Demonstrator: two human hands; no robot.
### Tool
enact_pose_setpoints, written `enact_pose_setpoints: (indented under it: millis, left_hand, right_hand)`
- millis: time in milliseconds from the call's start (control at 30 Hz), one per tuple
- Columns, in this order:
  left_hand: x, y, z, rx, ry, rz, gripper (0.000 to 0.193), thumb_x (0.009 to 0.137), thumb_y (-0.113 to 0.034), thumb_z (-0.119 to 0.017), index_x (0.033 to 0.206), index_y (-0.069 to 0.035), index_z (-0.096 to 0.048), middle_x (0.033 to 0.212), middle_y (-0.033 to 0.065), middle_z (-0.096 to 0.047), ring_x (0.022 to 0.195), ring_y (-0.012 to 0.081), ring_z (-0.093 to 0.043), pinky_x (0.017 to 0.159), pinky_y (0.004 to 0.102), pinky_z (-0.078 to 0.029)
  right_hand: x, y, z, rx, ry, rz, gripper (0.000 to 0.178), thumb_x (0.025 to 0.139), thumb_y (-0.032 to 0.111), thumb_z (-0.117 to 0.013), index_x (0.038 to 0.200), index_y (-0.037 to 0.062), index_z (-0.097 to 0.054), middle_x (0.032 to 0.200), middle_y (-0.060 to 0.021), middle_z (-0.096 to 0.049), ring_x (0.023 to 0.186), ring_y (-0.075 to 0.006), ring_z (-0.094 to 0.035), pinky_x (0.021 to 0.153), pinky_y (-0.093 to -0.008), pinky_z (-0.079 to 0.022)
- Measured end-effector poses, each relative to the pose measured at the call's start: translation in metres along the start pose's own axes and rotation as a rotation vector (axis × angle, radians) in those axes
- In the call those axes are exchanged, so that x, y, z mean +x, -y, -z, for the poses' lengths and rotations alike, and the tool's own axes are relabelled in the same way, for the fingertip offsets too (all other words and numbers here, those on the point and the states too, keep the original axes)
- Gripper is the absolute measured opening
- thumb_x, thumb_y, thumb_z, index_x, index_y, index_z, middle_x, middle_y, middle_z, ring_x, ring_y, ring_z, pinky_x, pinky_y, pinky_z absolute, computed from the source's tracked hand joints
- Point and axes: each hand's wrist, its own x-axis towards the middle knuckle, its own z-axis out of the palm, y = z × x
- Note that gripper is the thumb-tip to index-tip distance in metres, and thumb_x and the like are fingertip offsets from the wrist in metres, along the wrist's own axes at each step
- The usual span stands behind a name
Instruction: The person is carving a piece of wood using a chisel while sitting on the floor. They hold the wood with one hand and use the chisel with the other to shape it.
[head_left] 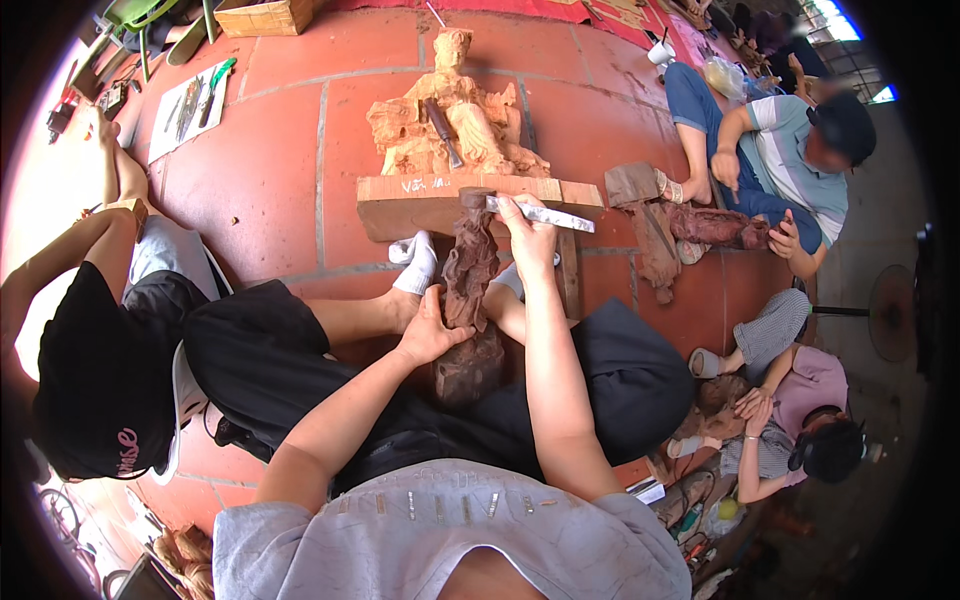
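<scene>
A dark reddish-brown carved wooden statue point(470, 262) stands upright between my legs, its thick base low near my lap. My left hand point(432, 335) is wrapped round its lower part, the thumb across the front. My right hand point(528, 232) pinches a flat whitish strip point(560, 217) at the statue's top, and the strip's left end touches or nearly touches the head. What the strip is made of cannot be made out. Just beyond, a pale wooden seated-figure carving point(450, 115) rests on a thick wooden block point(400, 210). A dark-handled chisel point(440, 130) leans on that carving.
A person point(800, 150) at the right handles another dark statue point(715, 226). Another person point(810, 400) sits lower right with a brown carving. Close at my left sits a person in a black cap point(100, 380). Tools point(190, 110) lie on a white sheet at far left.
</scene>
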Motion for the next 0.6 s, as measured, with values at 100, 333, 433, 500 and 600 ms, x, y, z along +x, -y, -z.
enact_pose_setpoints:
  millis: [100,333,433,500,600]
  left_hand:
    - [-0.002,-0.002,-0.002,-0.03,-0.008,-0.009,0.095,0.07,-0.036,-0.08,0.138,-0.001,-0.024,0.137,0.0276,-0.039,0.128,0.0403,-0.042,0.106,0.0421,-0.038]
    - [0.0,-0.001,0.0,-0.033,0.007,-0.009,0.094,0.069,-0.036,-0.08,0.137,-0.001,-0.025,0.136,0.0285,-0.041,0.128,0.0405,-0.043,0.105,0.0426,-0.038]
    - [0.001,0.004,-0.001,-0.035,-0.006,-0.014,0.094,0.069,-0.036,-0.08,0.137,-0.001,-0.025,0.136,0.0284,-0.041,0.128,0.0405,-0.043,0.105,0.0426,-0.039]
    - [0.003,0.006,-0.004,-0.029,0.007,-0.017,0.094,0.069,-0.036,-0.08,0.137,-0.001,-0.025,0.136,0.0283,-0.041,0.127,0.0405,-0.043,0.105,0.0425,-0.039]
    - [0.001,0.004,-0.002,-0.013,-0.006,-0.027,0.093,0.07,-0.036,-0.081,0.137,-0.002,-0.025,0.136,0.0281,-0.041,0.127,0.041,-0.043,0.104,0.0427,-0.039]
  right_hand:
    - [-0.01,0.016,-0.009,0.06,-0.027,-0.067,0.019,0.089,0.016,-0.069,0.08,0.0002,-0.065,0.067,0.0046,-0.05,0.063,-0.0044,-0.044,0.057,-0.0231,-0.037]
    - [-0.001,-0.008,0.002,0.044,-0.006,-0.065,0.02,0.091,0.02,-0.069,0.081,0.0022,-0.065,0.069,0.0061,-0.054,0.065,-0.0043,-0.042,0.058,-0.0217,-0.037]
    - [-0.011,0.018,-0.009,-0.008,0.006,-0.009,0.021,0.09,0.019,-0.07,0.081,0.001,-0.062,0.075,0.0031,-0.06,0.068,-0.0037,-0.048,0.059,-0.0223,-0.04]
    - [-0.005,0.015,-0.007,-0.284,0.01,0.205,0.021,0.089,0.018,-0.07,0.081,0.0005,-0.061,0.076,-0.0007,-0.061,0.069,-0.0039,-0.05,0.058,-0.0232,-0.041]
    - [-0.001,0.014,0.0,-0.148,0.058,0.054,0.022,0.088,0.017,-0.071,0.08,0.0001,-0.06,0.074,-0.0013,-0.059,0.067,-0.0056,-0.049,0.058,-0.024,-0.041]
